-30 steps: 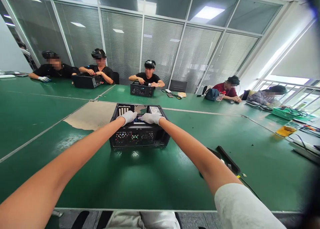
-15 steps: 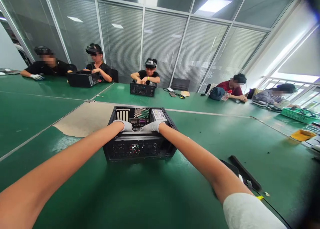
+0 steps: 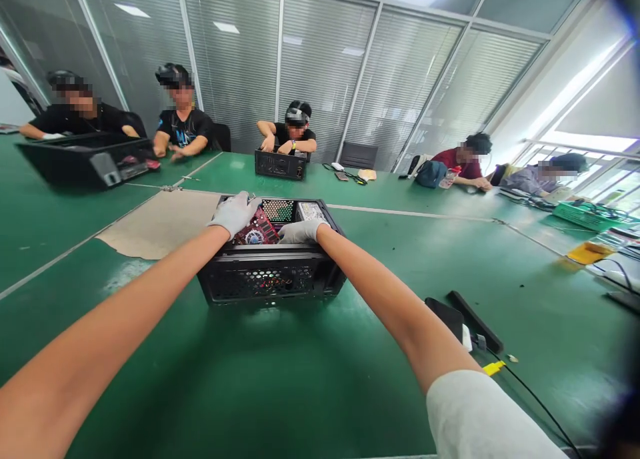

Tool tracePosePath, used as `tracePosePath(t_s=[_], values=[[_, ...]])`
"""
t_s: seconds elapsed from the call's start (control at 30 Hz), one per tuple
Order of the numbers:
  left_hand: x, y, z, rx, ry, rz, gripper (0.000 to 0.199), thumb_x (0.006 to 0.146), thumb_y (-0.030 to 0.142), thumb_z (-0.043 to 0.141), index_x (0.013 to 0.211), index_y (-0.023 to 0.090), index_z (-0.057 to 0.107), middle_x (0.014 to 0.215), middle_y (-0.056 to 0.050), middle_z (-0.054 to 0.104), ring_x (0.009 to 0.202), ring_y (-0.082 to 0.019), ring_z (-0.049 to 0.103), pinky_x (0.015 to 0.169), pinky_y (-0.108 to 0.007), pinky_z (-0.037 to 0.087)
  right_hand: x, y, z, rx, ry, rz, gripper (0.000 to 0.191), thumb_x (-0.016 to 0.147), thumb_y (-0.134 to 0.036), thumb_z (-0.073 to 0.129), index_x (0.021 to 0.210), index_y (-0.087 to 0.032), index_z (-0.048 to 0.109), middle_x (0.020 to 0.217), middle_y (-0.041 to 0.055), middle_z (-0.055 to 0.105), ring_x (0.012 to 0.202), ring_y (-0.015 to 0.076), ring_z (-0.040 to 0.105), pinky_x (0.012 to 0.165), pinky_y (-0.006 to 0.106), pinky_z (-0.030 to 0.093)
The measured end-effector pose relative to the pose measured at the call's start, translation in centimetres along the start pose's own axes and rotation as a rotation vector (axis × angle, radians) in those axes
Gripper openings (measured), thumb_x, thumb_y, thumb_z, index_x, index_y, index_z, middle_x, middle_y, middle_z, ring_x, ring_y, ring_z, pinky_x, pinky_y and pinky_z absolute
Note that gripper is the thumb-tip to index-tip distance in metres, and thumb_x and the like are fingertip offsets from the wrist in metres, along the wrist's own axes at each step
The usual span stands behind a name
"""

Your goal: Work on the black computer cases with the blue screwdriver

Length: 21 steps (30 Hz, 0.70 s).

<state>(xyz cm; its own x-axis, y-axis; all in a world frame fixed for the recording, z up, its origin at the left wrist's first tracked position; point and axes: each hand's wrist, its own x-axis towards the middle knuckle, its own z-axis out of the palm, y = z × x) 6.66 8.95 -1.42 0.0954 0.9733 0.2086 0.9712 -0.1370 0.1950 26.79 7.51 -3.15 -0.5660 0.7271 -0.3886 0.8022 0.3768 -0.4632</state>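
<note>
An open black computer case (image 3: pixel 273 275) lies on the green table in front of me. My left hand (image 3: pixel 235 213), in a whitish glove, grips the upper left end of a red graphics card (image 3: pixel 257 227) with a round fan. The card is tilted, its left end raised above the case opening and its right end lower. My right hand (image 3: pixel 301 232), also gloved, reaches over the near rim into the case. Its fingertips are beside the card's right end; they are partly hidden, and whether they grip it is unclear. A silver power supply (image 3: pixel 313 211) sits at the case's back right.
A sheet of brown paper (image 3: pixel 150 225) lies left of the case. On the right are a black bar (image 3: pixel 475 322), a cable with a yellow tag (image 3: pixel 494 368) and a green basket (image 3: pixel 585 215). Across the table, several people sit, some beside computer cases (image 3: pixel 280 165).
My left hand has risen out of the case with the red graphics card, which now shows above the rim. The right hand stays inside. At far left, a co-worker's case has shifted left.
</note>
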Motion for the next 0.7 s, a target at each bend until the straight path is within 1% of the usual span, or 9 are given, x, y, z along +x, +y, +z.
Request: tracePosePath(t_s=[0.07,0.17,0.23,0.3,0.47,0.53,0.6,0.67,0.7], values=[[-0.3,0.5,-0.2,0.019,0.074,-0.052,0.054,0.102,0.054,0.032,0.128,0.013,0.057,0.126,-0.023,0.067,0.115,-0.035,0.064,0.098,-0.043,0.049,0.0,-0.3,-0.2,-0.073,0.078,-0.037,0.031,0.092,-0.039,0.07,0.112,-0.016,0.077,0.113,0.0051,0.078,0.101,0.0229,0.071,0.095,0.026,0.051],[-0.7,1.5,-0.4,0.099,0.264,-0.05,0.044,0.1,0.041,0.041,0.127,0.01,0.055,0.136,-0.027,0.058,0.127,-0.039,0.055,0.104,-0.048,0.044,0.0,-0.8,0.0,-0.192,0.236,0.07,0.044,0.1,-0.048,0.058,0.125,-0.014,0.069,0.132,0.0151,0.07,0.117,0.0282,0.067,0.102,0.031,0.047],[-1.0,2.0,-0.7,0.124,0.363,-0.029,0.042,0.099,0.036,0.043,0.129,0.008,0.053,0.141,-0.028,0.052,0.132,-0.04,0.048,0.107,-0.05,0.041,-0.1,-1.0,0.1,-0.23,0.321,0.13,0.052,0.102,-0.054,0.053,0.131,-0.012,0.063,0.133,0.0206,0.068,0.119,0.031,0.066,0.103,0.035,0.047],[-1.2,2.3,-1.3,0.117,0.414,-0.024,0.042,0.099,0.031,0.042,0.133,0.008,0.052,0.143,-0.028,0.049,0.134,-0.04,0.046,0.109,-0.051,0.039,0.0,-0.8,0.1,-0.241,0.417,0.144,0.056,0.101,-0.057,0.054,0.132,-0.012,0.059,0.128,0.0222,0.068,0.116,0.0318,0.067,0.101,0.037,0.048],[-1.8,2.4,-2.4,0.128,0.517,-0.026,0.046,0.102,0.016,0.022,0.133,0.015,0.056,0.139,-0.021,0.054,0.129,-0.035,0.05,0.104,-0.047,0.042,0.1,-0.2,-0.5,-0.312,0.792,0.004,0.057,0.103,-0.056,0.05,0.14,-0.012,0.049,0.136,0.0202,0.059,0.123,0.0278,0.059,0.106,0.036,0.043],[-1.9,2.2,-2.2,0.16,0.418,0.001,0.045,0.1,0.015,0.025,0.127,0.013,0.062,0.135,-0.023,0.058,0.128,-0.036,0.052,0.104,-0.05,0.041,0.2,-0.4,-0.9,-0.375,0.91,-0.032,0.063,0.101,-0.056,0.054,0.143,-0.009,0.047,0.136,0.0216,0.056,0.125,0.0289,0.055,0.109,0.038,0.041],[-1.8,1.9,-1.7,0.202,0.18,0.011,0.039,0.098,0.019,0.037,0.121,0.009,0.066,0.13,-0.026,0.062,0.126,-0.039,0.054,0.105,-0.053,0.04,0.3,-1.1,-1.0,-0.399,0.948,-0.057,0.066,0.099,-0.056,0.056,0.144,-0.008,0.047,0.137,0.0215,0.055,0.125,0.0293,0.053,0.109,0.038,0.04],[-1.8,1.8,-1.2,0.253,-0.007,0.006,0.037,0.094,0.023,0.047,0.117,0.005,0.069,0.129,-0.029,0.062,0.124,-0.041,0.056,0.104,-0.052,0.041,0.4,-2.0,-0.9,-0.35,0.901,-0.087,0.056,0.102,-0.053,0.051,0.138,-0.011,0.053,0.135,0.0167,0.058,0.123,0.0259,0.054,0.107,0.033,0.041],[-1.7,1.8,-1.1,0.275,-0.038,0.015,0.037,0.093,0.024,0.05,0.117,0.004,0.069,0.131,-0.03,0.062,0.124,-0.042,0.056,0.104,-0.051,0.042,0.5,-2.3,-0.7,-0.305,0.82,-0.085,0.049,0.103,-0.05,0.047,0.134,-0.013,0.057,0.131,0.013,0.062,0.12,0.0235,0.056,0.105,0.03,0.042]])
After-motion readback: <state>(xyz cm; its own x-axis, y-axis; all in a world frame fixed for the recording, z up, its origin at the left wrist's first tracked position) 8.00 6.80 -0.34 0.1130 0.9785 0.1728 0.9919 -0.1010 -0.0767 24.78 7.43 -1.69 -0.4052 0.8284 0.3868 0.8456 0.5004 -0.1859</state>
